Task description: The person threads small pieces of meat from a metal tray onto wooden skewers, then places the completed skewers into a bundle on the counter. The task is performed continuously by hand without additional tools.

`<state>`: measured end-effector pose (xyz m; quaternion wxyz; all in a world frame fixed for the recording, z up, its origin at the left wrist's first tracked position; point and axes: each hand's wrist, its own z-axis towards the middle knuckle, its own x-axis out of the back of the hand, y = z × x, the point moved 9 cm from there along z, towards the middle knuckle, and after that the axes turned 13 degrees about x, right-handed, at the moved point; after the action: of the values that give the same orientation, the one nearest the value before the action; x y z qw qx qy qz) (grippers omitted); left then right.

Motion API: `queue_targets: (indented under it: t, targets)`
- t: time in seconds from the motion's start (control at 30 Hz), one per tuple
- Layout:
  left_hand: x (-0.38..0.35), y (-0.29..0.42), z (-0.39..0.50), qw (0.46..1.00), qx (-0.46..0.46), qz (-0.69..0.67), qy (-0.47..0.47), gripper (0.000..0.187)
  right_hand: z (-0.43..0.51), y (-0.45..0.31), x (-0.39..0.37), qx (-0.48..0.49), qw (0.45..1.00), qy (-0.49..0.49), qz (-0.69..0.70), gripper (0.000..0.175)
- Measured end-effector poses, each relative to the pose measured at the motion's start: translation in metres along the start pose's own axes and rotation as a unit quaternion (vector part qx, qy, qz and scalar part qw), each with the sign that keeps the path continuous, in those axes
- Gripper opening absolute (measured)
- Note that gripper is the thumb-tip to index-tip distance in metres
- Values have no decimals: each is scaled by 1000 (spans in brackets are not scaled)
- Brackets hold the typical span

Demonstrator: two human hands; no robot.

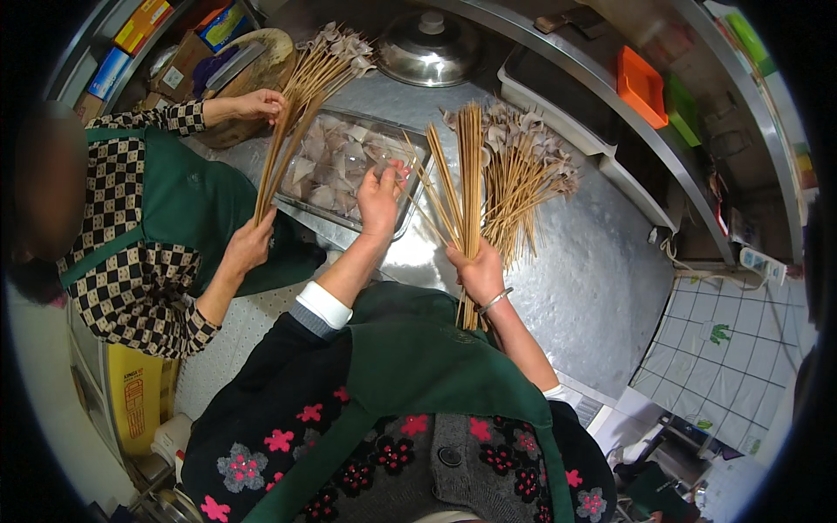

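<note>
My right hand (480, 265), a bangle at its wrist, grips a thick bundle of thin bamboo skewers (470, 183), some fanned out to the left. My left hand (380, 196) is raised above a clear rectangular tub (409, 219) and pinches a small pale piece of food (381, 168), close to the tips of the fanned skewers. Pale, greyish flat pieces (333, 163) fill the tub. To the right of my bundle, a large heap of loaded skewers (523, 176) lies on the steel table, with pale pieces at their far ends.
At the left, a co-worker in a green apron (189, 196) holds another skewer bundle (278, 157). Loaded skewers (333, 55) lie beside a round wooden board (274, 49) bearing a cleaver (235, 65). A metal lid (429, 49) and white-rimmed trays (556, 108) stand at the back.
</note>
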<state>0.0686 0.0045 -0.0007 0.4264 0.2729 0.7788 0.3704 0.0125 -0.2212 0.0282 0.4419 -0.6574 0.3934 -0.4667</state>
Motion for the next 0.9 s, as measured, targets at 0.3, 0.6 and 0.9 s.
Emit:
queue_targets:
  t: [0.3, 0.6, 0.9]
  targets:
    - [-28, 30, 8, 994, 87, -36, -50, 22, 16, -20, 13, 54, 996, 0, 77, 18]
    - [-42, -5, -10, 968, 185, -84, -147, 27, 24, -20, -8, 12, 987, -13, 161, 18]
    - [75, 35, 95, 677, -160, 704, 141, 55, 5, -22, 2, -72, 972, -11, 225, 17]
